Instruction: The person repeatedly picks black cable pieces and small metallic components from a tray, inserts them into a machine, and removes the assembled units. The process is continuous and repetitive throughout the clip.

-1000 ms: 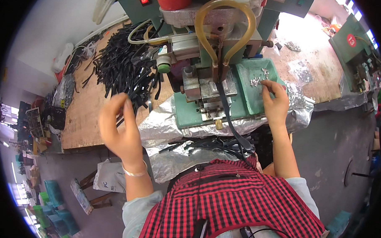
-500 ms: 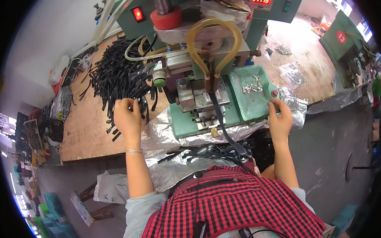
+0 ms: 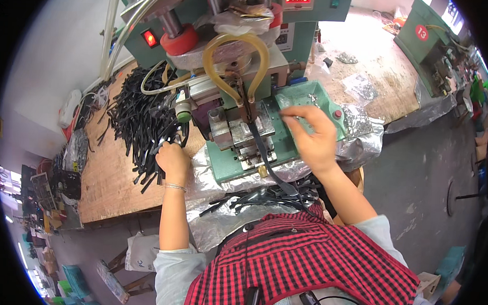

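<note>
My left hand [image 3: 174,163] is at the right edge of a pile of black straps [image 3: 140,114], its fingers curled onto a strap there. My right hand [image 3: 315,141] is above the green base, just right of the press head, with thumb and forefinger drawn together. Whatever they may hold is too small to make out. One black strap [image 3: 261,152] runs from under the press's clamp [image 3: 249,111] down toward my lap. The green tray [image 3: 324,96], partly covered by my right hand, has small shiny metal pieces [image 3: 312,97] in it.
A yellow hose [image 3: 208,54] loops above the press. Right of the tray is a red button [image 3: 338,114]. More black straps [image 3: 247,200] lie on plastic sheeting across my lap. A second green machine [image 3: 428,46] stands at the far right.
My right hand has moved left from the button to beside the press head. The left hand has come down onto the strap pile's edge. The whole view has shifted.
</note>
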`<state>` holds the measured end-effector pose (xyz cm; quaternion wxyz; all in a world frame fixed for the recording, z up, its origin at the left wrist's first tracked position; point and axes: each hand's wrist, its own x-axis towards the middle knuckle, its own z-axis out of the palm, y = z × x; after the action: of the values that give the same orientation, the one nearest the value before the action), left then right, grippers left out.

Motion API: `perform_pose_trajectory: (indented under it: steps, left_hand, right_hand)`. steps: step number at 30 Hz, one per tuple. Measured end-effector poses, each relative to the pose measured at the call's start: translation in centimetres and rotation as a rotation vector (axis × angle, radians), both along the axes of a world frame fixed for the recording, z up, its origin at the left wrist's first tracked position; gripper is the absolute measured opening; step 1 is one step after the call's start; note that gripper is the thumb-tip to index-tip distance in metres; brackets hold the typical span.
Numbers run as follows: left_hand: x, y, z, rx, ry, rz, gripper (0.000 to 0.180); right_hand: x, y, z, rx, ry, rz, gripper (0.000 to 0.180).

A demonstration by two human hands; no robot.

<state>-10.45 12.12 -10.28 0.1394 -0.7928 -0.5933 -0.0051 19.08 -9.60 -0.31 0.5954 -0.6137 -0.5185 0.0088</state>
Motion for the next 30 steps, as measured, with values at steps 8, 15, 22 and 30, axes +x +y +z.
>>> perform_pose_trajectory:
  steps: [8,15,22,30]
  left_hand:
    - [-0.6,-1.8,2.5,0.083,-0.406,-0.004,0.021]
    - [-0.5,-3.2,7.1,0.045,-1.379,-0.315,0.013]
    - [5.2,-11.7,14.6,0.239,-1.407,-0.602,0.014]
    - [2.0,-9.6,11.7,0.26,-1.605,-0.297,0.013]
  right_hand:
    - [-3.9,3.7,-0.8,0.143,0.432,0.108,0.041]
    - [-5.3,2.8,3.0,0.0,0.647,0.286,0.052]
    - [0.4,1.4,0.6,-0.09,0.086,0.068,0.036]
    - [4.9,0.0,-6.9,-0.173,-0.353,-0.093,0.029]
